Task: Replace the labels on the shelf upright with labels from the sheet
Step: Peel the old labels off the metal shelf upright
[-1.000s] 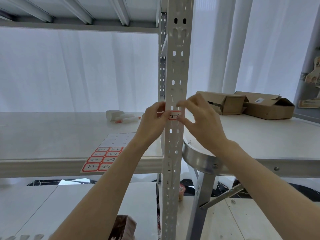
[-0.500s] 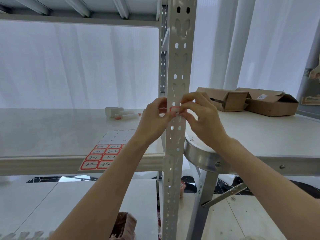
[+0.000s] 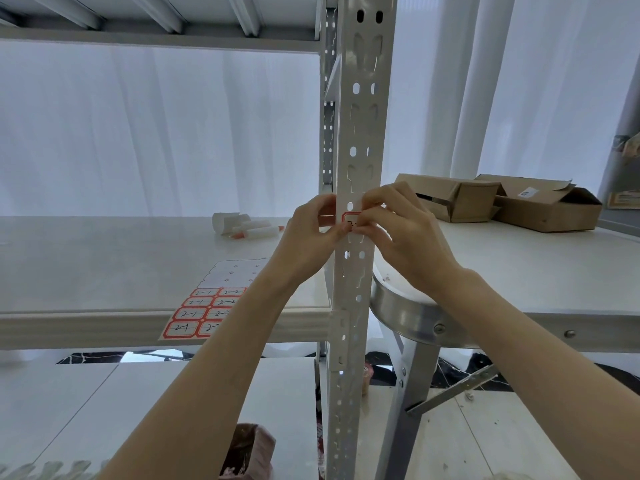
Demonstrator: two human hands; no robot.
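A white perforated shelf upright (image 3: pixel 358 133) runs down the middle of the view. A small red-bordered label (image 3: pixel 350 219) sits on its front face at hand height. My left hand (image 3: pixel 308 237) wraps the upright's left edge, thumb tip at the label's lower left. My right hand (image 3: pixel 398 233) pinches the label's right side with fingertips. The label sheet (image 3: pixel 207 306) lies on the shelf board at the front edge, with red-bordered labels in its near rows and bare backing in its far rows.
A white paper roll and marker pens (image 3: pixel 242 226) lie further back on the shelf board (image 3: pixel 86 271). Two open cardboard boxes (image 3: pixel 502 202) stand on the white table at right. A round metal stool (image 3: pixel 415 313) stands close beside the upright.
Both hands stay on the label at the upright; the fingertips have shifted closer together over it. The camera tilted slightly upward.
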